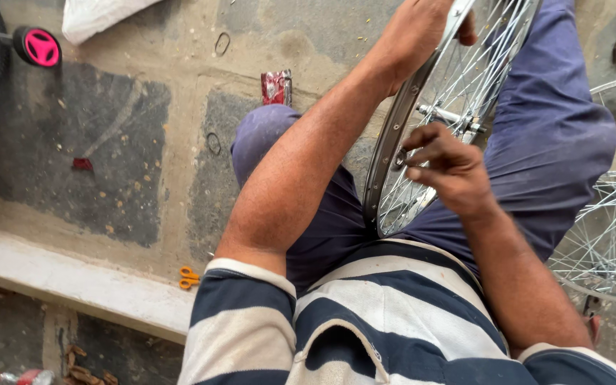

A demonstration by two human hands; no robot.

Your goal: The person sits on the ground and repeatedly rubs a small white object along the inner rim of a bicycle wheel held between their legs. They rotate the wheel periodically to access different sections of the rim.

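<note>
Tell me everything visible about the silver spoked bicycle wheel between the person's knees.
The silver spoked bicycle wheel has a shiny metal rim, thin wire spokes and a hub with an axle at the centre. No tyre is on it. It stands tilted between blue-trousered legs. The left hand grips its upper rim; the right hand touches the rim lower down.

Your left hand (422,32) is partly cut off by the top edge, as is the spoked wheel (458,85) it grips. A second wheel (611,235) runs off the right edge. Whatever your right hand (447,167) pinches at the rim is too small to tell
</note>
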